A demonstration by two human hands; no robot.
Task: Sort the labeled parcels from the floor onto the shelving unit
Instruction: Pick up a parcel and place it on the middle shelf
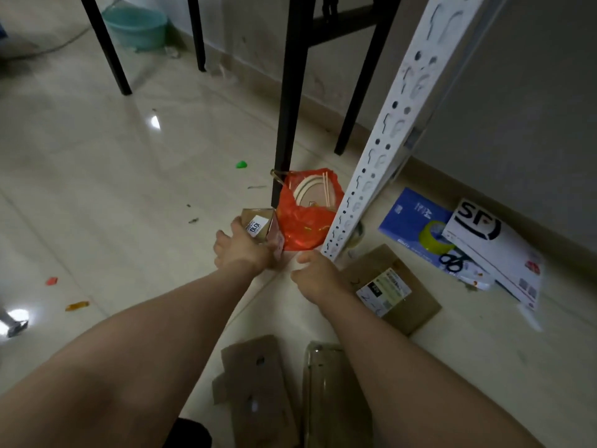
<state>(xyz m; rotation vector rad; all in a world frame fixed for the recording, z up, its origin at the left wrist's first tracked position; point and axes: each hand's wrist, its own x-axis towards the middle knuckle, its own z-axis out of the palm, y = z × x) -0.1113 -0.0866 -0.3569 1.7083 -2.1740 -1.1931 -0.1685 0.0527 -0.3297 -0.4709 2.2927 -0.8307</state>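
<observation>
Small parcel (258, 228): brown carton with a white label, tilted, lifted off the floor (113, 189) just left of the red bag.
Left hand (242, 250): fingers wrapped round the small parcel from below and behind.
Right hand (315, 276): just beside the left, apart from the parcel; fingers curled under, seen from the back, so I cannot tell whether they hold anything.
Flat parcel (392, 291): labeled brown box lying on the floor, just right of the right hand.
Shelving upright (371, 156): white perforated post, its foot between the red bag and the flat parcel.
Red bag (303, 221): plastic, open, wooden hoops and sticks inside, against a black furniture leg (286, 108).
Under the shelf: blue packet (410, 215), a yellow-green tape roll (434, 237) and black scissors (450, 261) on it, a white SF envelope (494, 253) overlapping.
Nearest the camera: cardboard scraps (255, 383) on the floor.
</observation>
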